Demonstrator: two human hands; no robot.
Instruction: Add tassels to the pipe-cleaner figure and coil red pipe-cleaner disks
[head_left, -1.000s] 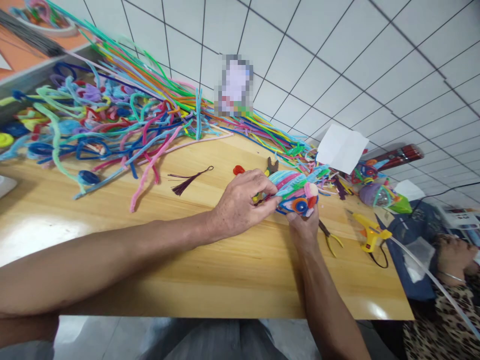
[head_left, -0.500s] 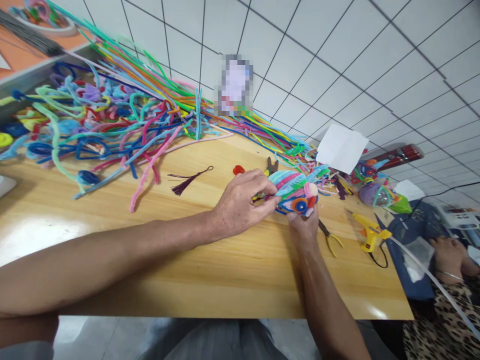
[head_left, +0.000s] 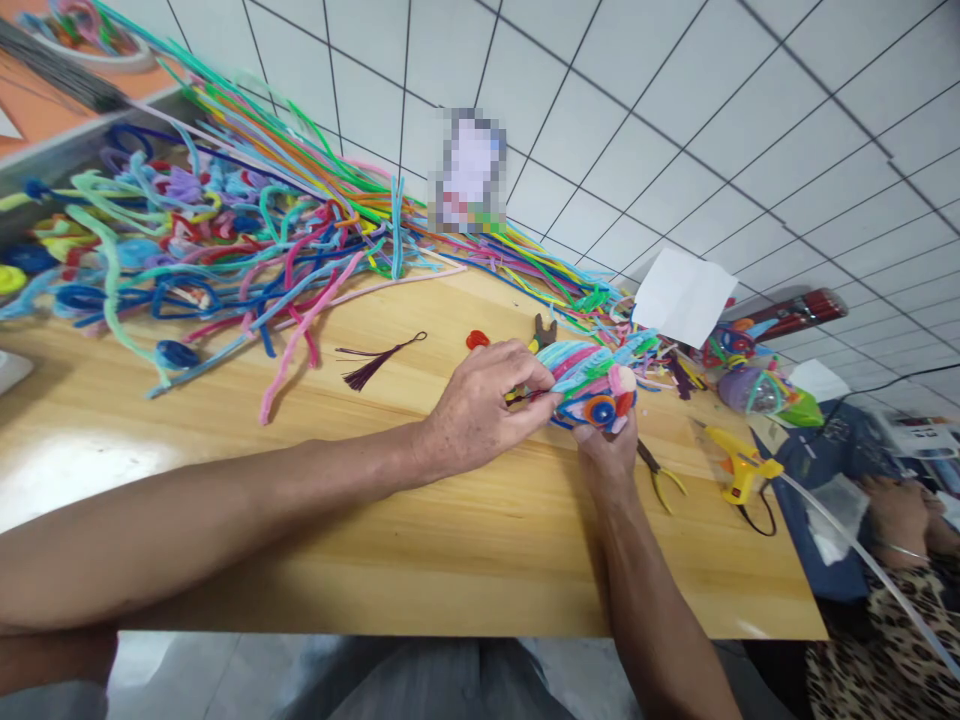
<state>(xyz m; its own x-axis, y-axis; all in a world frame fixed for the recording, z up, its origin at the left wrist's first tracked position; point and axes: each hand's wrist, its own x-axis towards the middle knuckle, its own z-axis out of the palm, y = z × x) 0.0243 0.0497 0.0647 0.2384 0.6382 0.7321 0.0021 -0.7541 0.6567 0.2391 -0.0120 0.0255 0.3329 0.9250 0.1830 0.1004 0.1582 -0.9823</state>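
A colourful pipe-cleaner figure with a blue and orange eye and a pink tip is in my right hand, whose fingers wrap its lower side. My left hand meets the figure's left side, thumb and forefinger pinched on a thin dark cord. Part of the cord is hidden by the fingers. On the table left of my hands lies a dark purple tassel. Just beyond my left hand are a red piece and the dark jaws of a pair of pliers.
Loose pipe cleaners heap along the left and back. To the right lie yellow-handled pliers and a yellow glue gun. White paper stands near the tiled wall. Another person's hands rest at the far right.
My two hands and the figure look nearly unmoved. At the far right, the other person's hands and sleeve have shifted slightly.
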